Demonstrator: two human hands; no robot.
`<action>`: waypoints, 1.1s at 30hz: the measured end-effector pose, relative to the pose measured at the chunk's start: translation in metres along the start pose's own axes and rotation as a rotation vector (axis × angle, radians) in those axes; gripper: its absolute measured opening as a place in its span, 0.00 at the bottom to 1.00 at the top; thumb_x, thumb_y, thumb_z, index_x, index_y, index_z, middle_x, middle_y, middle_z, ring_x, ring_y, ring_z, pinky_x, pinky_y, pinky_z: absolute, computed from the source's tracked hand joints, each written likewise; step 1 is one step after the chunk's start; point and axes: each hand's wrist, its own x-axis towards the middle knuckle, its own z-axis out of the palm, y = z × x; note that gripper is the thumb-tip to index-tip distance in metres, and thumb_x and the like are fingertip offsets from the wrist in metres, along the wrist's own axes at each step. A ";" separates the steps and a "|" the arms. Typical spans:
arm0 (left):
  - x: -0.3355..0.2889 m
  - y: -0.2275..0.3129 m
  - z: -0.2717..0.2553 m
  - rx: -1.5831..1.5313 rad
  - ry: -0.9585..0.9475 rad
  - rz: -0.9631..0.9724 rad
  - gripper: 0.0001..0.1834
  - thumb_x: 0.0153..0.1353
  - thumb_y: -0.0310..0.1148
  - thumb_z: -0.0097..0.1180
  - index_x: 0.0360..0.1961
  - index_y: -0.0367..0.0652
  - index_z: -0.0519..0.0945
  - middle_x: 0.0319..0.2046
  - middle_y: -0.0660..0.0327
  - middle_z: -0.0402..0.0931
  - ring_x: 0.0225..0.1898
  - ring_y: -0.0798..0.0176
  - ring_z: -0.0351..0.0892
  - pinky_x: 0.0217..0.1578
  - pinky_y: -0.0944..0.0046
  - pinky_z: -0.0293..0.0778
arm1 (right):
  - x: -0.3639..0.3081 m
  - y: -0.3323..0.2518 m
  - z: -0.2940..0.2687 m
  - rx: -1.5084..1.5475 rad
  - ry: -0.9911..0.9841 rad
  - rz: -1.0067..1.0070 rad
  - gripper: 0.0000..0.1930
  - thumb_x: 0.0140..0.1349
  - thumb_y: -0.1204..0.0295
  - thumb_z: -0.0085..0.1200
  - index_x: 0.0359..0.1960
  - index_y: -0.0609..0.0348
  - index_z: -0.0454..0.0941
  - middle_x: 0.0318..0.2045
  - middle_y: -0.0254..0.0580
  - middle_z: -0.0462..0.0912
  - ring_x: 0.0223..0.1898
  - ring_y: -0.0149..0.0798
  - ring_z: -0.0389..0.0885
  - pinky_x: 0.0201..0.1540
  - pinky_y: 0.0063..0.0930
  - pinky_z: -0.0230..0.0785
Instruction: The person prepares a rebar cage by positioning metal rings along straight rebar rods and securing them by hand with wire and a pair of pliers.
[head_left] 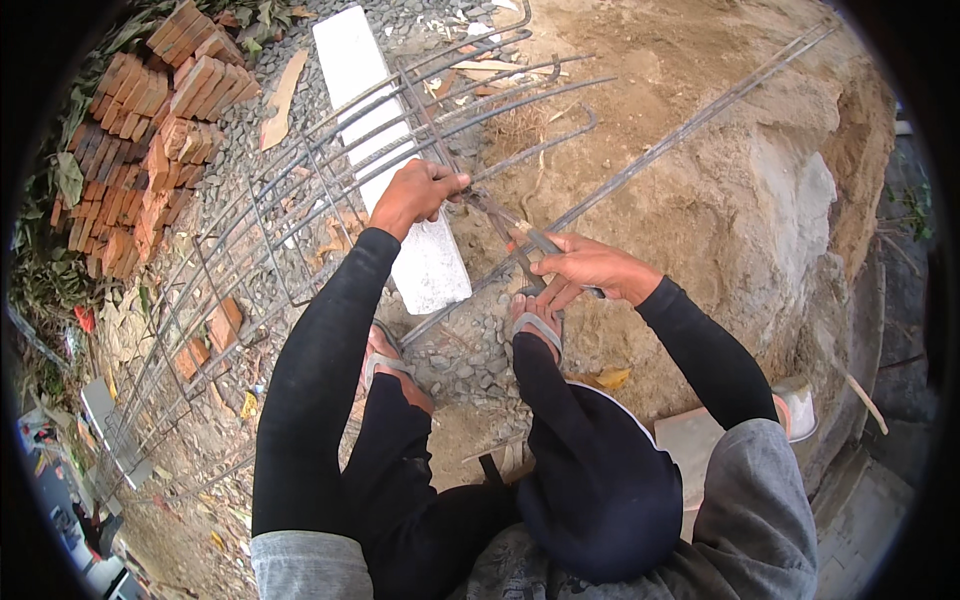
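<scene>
My left hand (408, 198) is closed in a pinch over the steel bars, its fingertips where a thin rusty rod (426, 112) comes down; what it pinches is too small to make out. In my right hand (605, 268) is a hand tool (541, 240) with two long dark arms, like pincers, pointing toward the left fingertips. A rebar cage (300, 165) of long bars and thin square ties runs from the lower left up to the hands. Under it lies a white block (432, 262), long and flat. My sandalled feet stand just below the hands.
Stacked red bricks (130, 170) stand at the far left, and loose bricks (225, 322) lie inside the cage. Two long straight bars (690, 130) cross the bare earth (720, 200) diagonally toward my feet. Grey gravel (465, 355) covers the ground between them. A rocky edge drops off at the right.
</scene>
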 end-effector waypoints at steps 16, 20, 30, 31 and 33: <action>0.001 0.002 0.001 -0.043 -0.034 0.012 0.22 0.63 0.48 0.62 0.34 0.35 0.86 0.24 0.63 0.83 0.11 0.74 0.65 0.13 0.68 0.61 | 0.024 0.035 -0.022 -0.061 -0.029 -0.174 0.34 0.62 0.56 0.63 0.65 0.59 0.65 0.31 0.33 0.80 0.31 0.24 0.76 0.30 0.23 0.66; 0.002 0.003 -0.001 0.012 -0.058 -0.015 0.23 0.64 0.49 0.61 0.35 0.35 0.86 0.25 0.63 0.83 0.11 0.74 0.65 0.13 0.69 0.61 | 0.022 0.037 -0.011 -0.603 0.431 -0.445 0.35 0.57 0.61 0.65 0.63 0.65 0.65 0.37 0.44 0.81 0.34 0.36 0.81 0.33 0.35 0.73; 0.001 0.004 -0.003 0.003 -0.045 0.006 0.24 0.63 0.49 0.61 0.37 0.34 0.86 0.28 0.60 0.85 0.13 0.72 0.71 0.16 0.68 0.65 | 0.021 0.056 0.026 -1.346 1.128 -0.613 0.28 0.60 0.60 0.59 0.56 0.69 0.69 0.36 0.55 0.80 0.35 0.59 0.82 0.37 0.49 0.74; 0.001 0.007 -0.001 0.002 -0.048 0.009 0.24 0.63 0.49 0.61 0.37 0.34 0.86 0.28 0.60 0.85 0.13 0.72 0.71 0.16 0.68 0.65 | 0.029 0.064 0.028 -1.157 1.038 -0.566 0.27 0.62 0.60 0.58 0.56 0.69 0.70 0.34 0.57 0.81 0.33 0.61 0.82 0.36 0.50 0.74; 0.002 0.010 -0.003 0.050 -0.079 -0.007 0.24 0.63 0.50 0.60 0.37 0.34 0.86 0.29 0.59 0.86 0.13 0.71 0.72 0.18 0.66 0.66 | 0.035 0.068 0.029 -0.970 0.946 -0.520 0.26 0.64 0.60 0.57 0.55 0.70 0.71 0.32 0.59 0.82 0.32 0.62 0.82 0.35 0.50 0.74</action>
